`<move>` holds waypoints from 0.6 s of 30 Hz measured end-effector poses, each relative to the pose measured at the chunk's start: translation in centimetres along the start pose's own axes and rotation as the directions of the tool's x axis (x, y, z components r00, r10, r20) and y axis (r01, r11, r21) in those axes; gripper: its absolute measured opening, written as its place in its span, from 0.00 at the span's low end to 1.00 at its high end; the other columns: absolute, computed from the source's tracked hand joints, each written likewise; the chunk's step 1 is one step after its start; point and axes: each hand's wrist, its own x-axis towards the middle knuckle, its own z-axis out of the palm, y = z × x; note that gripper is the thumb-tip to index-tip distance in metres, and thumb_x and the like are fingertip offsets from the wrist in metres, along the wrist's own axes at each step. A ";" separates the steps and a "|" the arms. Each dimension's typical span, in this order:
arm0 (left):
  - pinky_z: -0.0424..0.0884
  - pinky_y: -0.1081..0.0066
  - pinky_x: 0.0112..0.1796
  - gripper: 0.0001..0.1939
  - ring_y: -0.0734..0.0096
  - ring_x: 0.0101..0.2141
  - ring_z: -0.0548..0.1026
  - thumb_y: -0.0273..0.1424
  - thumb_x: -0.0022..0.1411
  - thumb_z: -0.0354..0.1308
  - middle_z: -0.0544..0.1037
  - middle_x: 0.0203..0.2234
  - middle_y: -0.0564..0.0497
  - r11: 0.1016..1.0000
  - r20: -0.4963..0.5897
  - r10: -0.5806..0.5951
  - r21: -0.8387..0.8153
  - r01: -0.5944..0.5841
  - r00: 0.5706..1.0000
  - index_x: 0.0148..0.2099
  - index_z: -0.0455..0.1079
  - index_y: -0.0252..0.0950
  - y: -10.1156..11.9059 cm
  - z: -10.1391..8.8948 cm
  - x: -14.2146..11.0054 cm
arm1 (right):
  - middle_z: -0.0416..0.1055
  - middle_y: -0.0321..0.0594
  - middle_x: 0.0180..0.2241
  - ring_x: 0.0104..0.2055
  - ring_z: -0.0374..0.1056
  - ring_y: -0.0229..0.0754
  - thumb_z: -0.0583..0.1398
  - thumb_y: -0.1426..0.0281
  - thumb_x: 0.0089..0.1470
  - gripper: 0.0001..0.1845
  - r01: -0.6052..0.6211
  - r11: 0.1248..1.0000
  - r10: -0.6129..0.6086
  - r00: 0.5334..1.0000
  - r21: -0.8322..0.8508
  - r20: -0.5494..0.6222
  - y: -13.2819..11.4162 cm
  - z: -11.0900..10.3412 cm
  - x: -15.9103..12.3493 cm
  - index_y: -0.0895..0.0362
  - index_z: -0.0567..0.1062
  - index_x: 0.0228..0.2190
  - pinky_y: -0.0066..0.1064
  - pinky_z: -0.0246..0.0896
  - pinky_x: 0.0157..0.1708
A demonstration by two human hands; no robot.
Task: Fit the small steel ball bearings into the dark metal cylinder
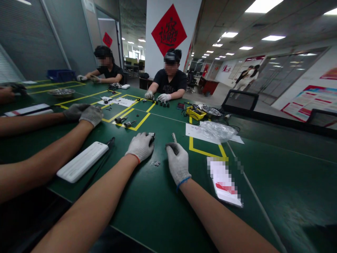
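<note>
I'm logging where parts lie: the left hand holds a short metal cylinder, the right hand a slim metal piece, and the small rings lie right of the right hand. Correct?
Not quite: the small rings lie between the left hand and the right hand, as the head view shows; the rest stands.

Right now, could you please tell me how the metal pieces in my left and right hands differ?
The left piece looks wide and stubby, while the right piece looks slender. The right piece juts forward from the right hand; the left piece is partly hidden by the left hand. Both look silvery and metallic.
</note>
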 end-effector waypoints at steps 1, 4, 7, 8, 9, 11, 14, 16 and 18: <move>0.72 0.56 0.49 0.16 0.48 0.50 0.74 0.37 0.68 0.55 0.77 0.48 0.38 1.000 -0.002 -0.002 -0.006 0.002 1.000 0.53 0.77 0.38 0.0 0.0 0.0 | 0.80 0.41 0.32 0.38 0.75 0.48 0.61 0.60 0.53 0.13 0.002 1.000 -0.002 1.000 -0.001 0.002 0.0 0.0 0.0 0.55 0.81 0.33 0.39 0.70 0.42; 0.72 0.55 0.50 0.17 0.47 0.50 0.74 0.37 0.68 0.55 0.77 0.49 0.38 1.000 -0.007 -0.001 -0.016 0.000 1.000 0.53 0.77 0.38 0.0 0.1 0.1 | 0.80 0.41 0.33 0.38 0.75 0.48 0.61 0.60 0.53 0.13 0.001 1.000 -0.001 1.000 -0.003 0.007 -0.1 -0.1 0.0 0.55 0.81 0.33 0.39 0.70 0.42; 0.72 0.55 0.51 0.18 0.47 0.50 0.74 0.36 0.68 0.54 0.77 0.49 0.37 1.000 -0.015 0.007 -0.006 -0.007 1.000 0.54 0.77 0.36 -0.2 0.3 0.4 | 0.80 0.42 0.32 0.38 0.75 0.49 0.61 0.61 0.53 0.13 0.000 1.000 0.000 1.000 -0.003 0.013 -0.2 -0.1 0.0 0.55 0.81 0.33 0.40 0.70 0.41; 0.72 0.56 0.51 0.18 0.48 0.50 0.74 0.36 0.68 0.54 0.77 0.49 0.37 1.000 -0.019 0.011 -0.001 -0.011 1.000 0.54 0.77 0.36 -0.3 0.4 0.5 | 0.80 0.42 0.32 0.38 0.75 0.49 0.61 0.61 0.53 0.13 -0.002 1.000 0.002 1.000 -0.002 0.014 -0.2 -0.1 0.0 0.55 0.81 0.33 0.40 0.70 0.41; 0.71 0.57 0.52 0.18 0.49 0.50 0.74 0.36 0.68 0.54 0.77 0.49 0.37 1.000 -0.024 0.016 0.002 -0.016 1.000 0.54 0.77 0.35 -0.4 0.5 0.7 | 0.80 0.42 0.32 0.38 0.75 0.49 0.61 0.61 0.53 0.13 -0.003 1.000 0.003 1.000 -0.003 0.016 -0.2 -0.1 0.0 0.55 0.81 0.33 0.40 0.70 0.41; 0.71 0.58 0.53 0.18 0.50 0.50 0.75 0.35 0.68 0.54 0.77 0.49 0.38 1.000 -0.037 0.021 0.003 -0.021 0.999 0.54 0.77 0.35 -0.6 0.7 1.2 | 0.80 0.42 0.32 0.38 0.75 0.49 0.61 0.61 0.53 0.13 -0.007 1.000 0.007 1.000 -0.010 0.019 -0.3 0.0 0.0 0.55 0.81 0.33 0.41 0.70 0.42; 0.71 0.59 0.54 0.19 0.50 0.51 0.75 0.36 0.68 0.53 0.77 0.51 0.38 1.000 -0.047 0.026 -0.001 -0.026 0.999 0.55 0.77 0.35 -1.0 1.2 2.2 | 0.80 0.42 0.32 0.38 0.75 0.49 0.60 0.61 0.53 0.13 -0.004 1.000 0.005 1.000 -0.021 0.025 -0.4 0.0 0.0 0.55 0.80 0.32 0.41 0.69 0.42; 0.70 0.60 0.56 0.22 0.50 0.53 0.74 0.36 0.69 0.52 0.77 0.54 0.37 1.000 -0.045 0.030 -0.002 -0.030 0.999 0.60 0.74 0.34 -1.2 1.4 3.2 | 0.79 0.42 0.32 0.37 0.75 0.49 0.60 0.61 0.53 0.13 -0.003 1.000 0.003 1.000 -0.024 0.029 -0.5 0.0 0.0 0.55 0.80 0.32 0.40 0.69 0.40; 0.67 0.59 0.59 0.25 0.50 0.57 0.73 0.36 0.69 0.52 0.75 0.58 0.36 0.999 -0.041 0.035 -0.006 -0.035 0.999 0.64 0.70 0.32 -1.4 1.7 4.2 | 0.79 0.41 0.31 0.36 0.74 0.48 0.60 0.61 0.53 0.13 -0.001 1.000 0.002 0.999 -0.030 0.034 -0.6 0.0 0.0 0.55 0.80 0.32 0.40 0.69 0.40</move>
